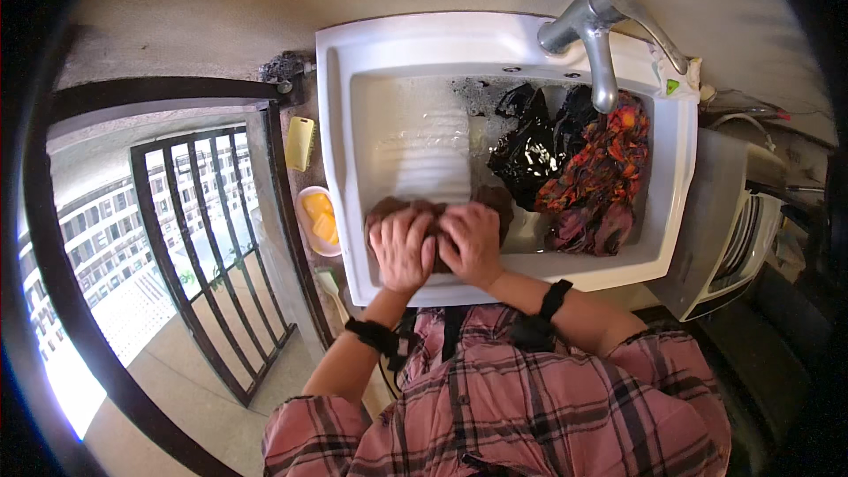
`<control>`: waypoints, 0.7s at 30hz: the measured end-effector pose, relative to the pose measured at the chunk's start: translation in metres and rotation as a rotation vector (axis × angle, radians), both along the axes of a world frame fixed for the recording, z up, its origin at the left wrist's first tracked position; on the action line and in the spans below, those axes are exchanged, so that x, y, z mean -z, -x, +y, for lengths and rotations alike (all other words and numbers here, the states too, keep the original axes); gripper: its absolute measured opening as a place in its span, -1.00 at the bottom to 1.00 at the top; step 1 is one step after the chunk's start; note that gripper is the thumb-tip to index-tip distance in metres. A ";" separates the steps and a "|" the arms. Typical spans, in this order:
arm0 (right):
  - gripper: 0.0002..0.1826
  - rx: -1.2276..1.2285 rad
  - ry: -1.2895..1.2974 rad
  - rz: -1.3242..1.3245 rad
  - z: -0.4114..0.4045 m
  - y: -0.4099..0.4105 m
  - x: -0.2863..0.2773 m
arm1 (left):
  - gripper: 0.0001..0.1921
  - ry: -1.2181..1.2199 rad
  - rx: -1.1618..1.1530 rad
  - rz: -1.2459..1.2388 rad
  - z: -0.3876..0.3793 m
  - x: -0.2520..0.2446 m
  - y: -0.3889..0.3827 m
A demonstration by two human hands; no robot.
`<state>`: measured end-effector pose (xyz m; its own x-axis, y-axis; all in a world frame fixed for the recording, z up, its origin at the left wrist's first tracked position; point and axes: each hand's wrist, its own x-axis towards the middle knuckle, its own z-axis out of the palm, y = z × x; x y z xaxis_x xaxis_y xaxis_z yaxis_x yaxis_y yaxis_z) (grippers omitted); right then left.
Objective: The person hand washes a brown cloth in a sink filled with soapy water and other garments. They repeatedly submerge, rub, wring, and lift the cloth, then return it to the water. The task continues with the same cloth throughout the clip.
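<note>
A bunched brown wet cloth [491, 199] lies at the near end of the ribbed washboard slope [434, 146] inside a white laundry sink [507, 23]. My left hand [403, 248] presses and grips its left part, fingers curled over it. Close beside, my right hand [472, 238] has its fingers curled into the same cloth; much of it is hidden under both hands. To the right, in the sink's basin, sit wet black fabric [530, 146], a red-and-orange patterned garment [603, 159] and a dull pink-purple cloth [589, 228].
A metal faucet [599, 33] overhangs the basin at the back right. Left of the sink are a yellow scrub brush [301, 144], a dish of orange soap pieces [323, 218] and a pale-handled brush [333, 291]. A dark metal gate [212, 258] stands left; a front-loading washing machine [735, 232] stands right.
</note>
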<state>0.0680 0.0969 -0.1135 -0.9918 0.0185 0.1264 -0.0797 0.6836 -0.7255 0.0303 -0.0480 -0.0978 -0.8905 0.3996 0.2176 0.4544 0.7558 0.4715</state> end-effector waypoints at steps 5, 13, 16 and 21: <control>-0.78 0.116 -0.082 -0.118 0.002 0.055 0.044 | -0.77 0.365 -0.179 -0.170 0.017 0.042 0.039; -0.82 0.087 -0.056 0.132 0.002 0.024 0.023 | -0.72 -0.051 0.004 0.104 0.010 0.010 0.015; -0.83 0.073 -0.135 -0.152 -0.001 0.008 0.026 | -0.80 0.150 -0.053 -0.039 0.010 0.008 0.004; -0.67 0.031 -0.033 -0.189 0.039 0.073 0.063 | -0.77 0.267 -0.209 -0.061 0.024 0.066 0.053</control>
<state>-0.0054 0.1355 -0.1764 -0.9969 0.0488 -0.0612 0.0778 0.7070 -0.7030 -0.0228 -0.0236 -0.1641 -0.9673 0.2424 0.0739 0.2534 0.9301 0.2659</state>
